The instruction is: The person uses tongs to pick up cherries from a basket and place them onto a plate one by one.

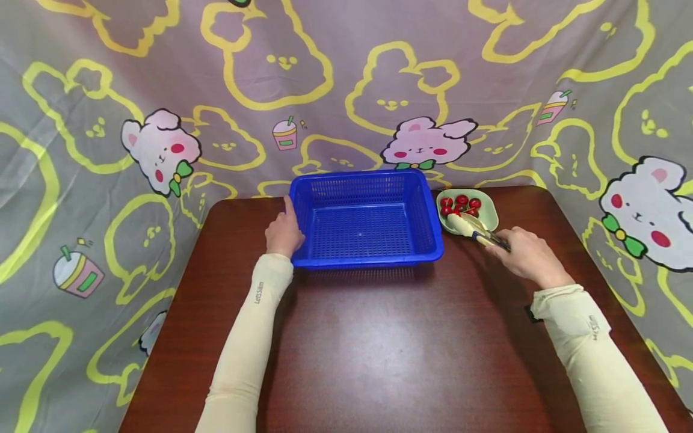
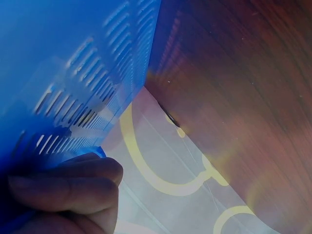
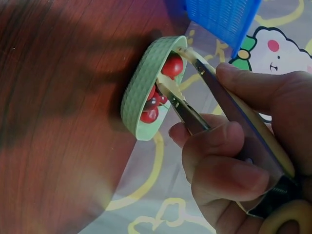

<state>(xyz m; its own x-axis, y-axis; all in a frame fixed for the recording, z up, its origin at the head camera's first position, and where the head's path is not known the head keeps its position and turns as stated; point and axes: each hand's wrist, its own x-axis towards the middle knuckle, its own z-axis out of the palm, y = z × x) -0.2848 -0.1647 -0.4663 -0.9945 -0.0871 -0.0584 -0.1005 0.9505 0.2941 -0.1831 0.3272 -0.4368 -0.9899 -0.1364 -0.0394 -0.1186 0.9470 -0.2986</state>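
A blue plastic basket (image 1: 368, 261) with slotted walls stands at the back of the table. At its left rim my left hand (image 1: 284, 231) grips the edge, its curled fingers (image 2: 92, 192) against the outer wall in the left wrist view. My right hand (image 1: 533, 255) holds a pair of tongs (image 1: 479, 233) with cream tips. Those tips reach into a pale green bowl (image 1: 489, 213) of several red cherries (image 1: 474, 203). In the right wrist view the tips straddle one cherry (image 3: 172, 66); whether they touch it I cannot tell.
Brown wooden tabletop (image 1: 357, 337) spreads in front of the basket and bowl. A grey curtain (image 1: 335, 72) with yellow cartoon outlines hangs behind and on both sides. The bowl stands close to the basket's right wall.
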